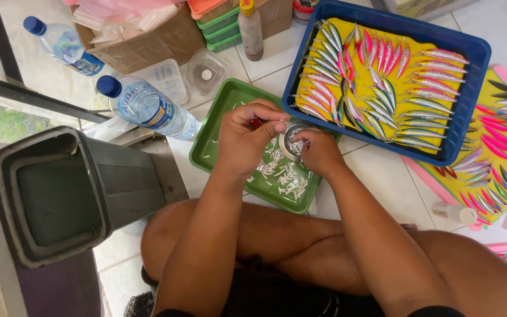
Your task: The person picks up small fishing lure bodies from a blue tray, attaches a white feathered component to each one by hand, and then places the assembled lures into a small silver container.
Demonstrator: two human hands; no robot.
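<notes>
The green tray [218,132] on the tiled floor serves as the landmark here.

Largest, to the left of the green tray, stands a dark grey bin [54,194], open and hollow, with nothing visible inside. Beyond the tray to the right sits a blue tray [470,88] lined with a yellow mat and packed with rows of fish-shaped lures [382,88] in silver, pink and green; its near corner overlaps the green tray's far edge. Further right of that, more lures [500,158] lie on a yellow sheet on the floor. Behind the green tray a cardboard box [159,41] holds pinkish plastic bags, with stacked green and orange lidded tubs [218,20] just beside it. A clear water bottle [148,108] with a blue cap lies just left of the green tray; a second one [60,44] lies further back. Two clear lidded containers [203,73] rest just behind the tray.

The green tray itself holds a scatter of small white pieces [283,173]. Above it, the left hand [244,141] is curled, fingers pinching a small red item whose shape I cannot make out. The right hand [318,152] is closed around a small round metal tin [291,141], fingertips pressed at its rim, the two hands touching over the tray's middle.
</notes>
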